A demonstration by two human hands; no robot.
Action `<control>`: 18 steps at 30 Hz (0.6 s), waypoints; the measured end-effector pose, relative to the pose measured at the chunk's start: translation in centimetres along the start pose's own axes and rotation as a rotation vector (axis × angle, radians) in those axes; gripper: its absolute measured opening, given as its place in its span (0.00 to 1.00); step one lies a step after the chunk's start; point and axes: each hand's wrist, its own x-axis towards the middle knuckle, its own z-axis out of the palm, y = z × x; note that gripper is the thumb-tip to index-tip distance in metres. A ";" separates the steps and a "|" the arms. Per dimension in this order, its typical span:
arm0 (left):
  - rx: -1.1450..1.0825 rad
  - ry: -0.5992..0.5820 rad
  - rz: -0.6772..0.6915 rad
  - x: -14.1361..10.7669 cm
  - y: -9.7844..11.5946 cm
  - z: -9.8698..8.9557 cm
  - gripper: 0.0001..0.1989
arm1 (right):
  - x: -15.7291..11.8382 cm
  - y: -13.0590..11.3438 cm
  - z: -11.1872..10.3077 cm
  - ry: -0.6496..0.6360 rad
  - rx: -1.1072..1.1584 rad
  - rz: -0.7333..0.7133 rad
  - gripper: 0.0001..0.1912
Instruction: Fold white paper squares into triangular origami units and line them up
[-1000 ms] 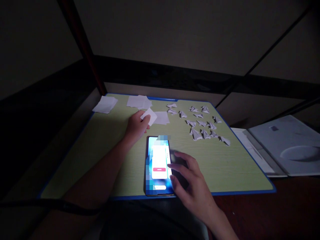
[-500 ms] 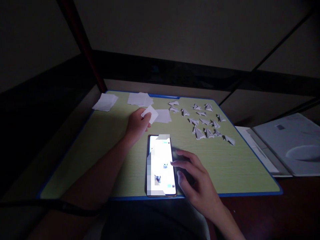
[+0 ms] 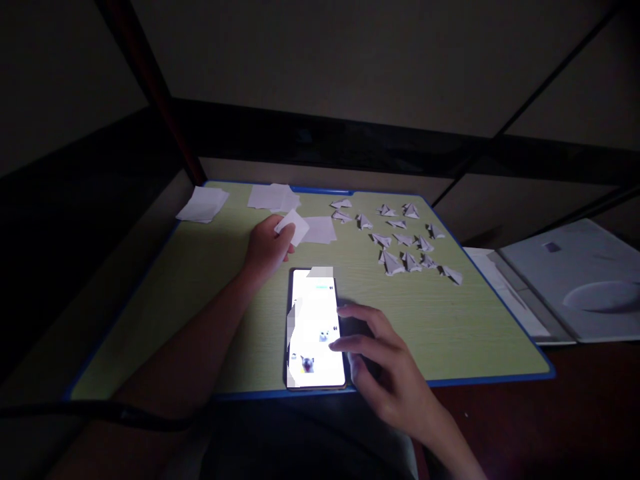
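Phone [image 3: 320,313] lies screen-up and lit at the near edge of the table [image 3: 450,320]. Left hand [image 3: 270,241], beyond the phone, grips a small white paper piece [image 3: 296,225] between thumb and fingers. Right hand [image 3: 387,367], at the phone's right, is loosely spread and grips nothing — one fingertip over the screen, contact not determinable. Farther beyond the phone: white sheets [image 3: 273,197]. Beyond it to the right — folded paper pieces [image 3: 393,263], grouped.

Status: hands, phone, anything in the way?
Left fingers gripping white paper. Right fingers over right edge of lit phone, contact unclear. Nothing blocking either; folded papers back right.
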 end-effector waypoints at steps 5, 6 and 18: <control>-0.019 -0.007 0.005 0.1 -0.2 0.0 0.07 | -0.1 -0.1 -0.6 -0.137 0.021 -0.141 0.22; -0.021 -0.010 0.006 0.1 -0.3 0.0 0.07 | -0.1 -0.1 -0.7 -0.163 0.023 -0.150 0.22; -0.013 -0.018 -0.009 -0.1 0.1 -0.1 0.07 | 0.1 0.0 -0.2 -0.089 0.028 -0.078 0.21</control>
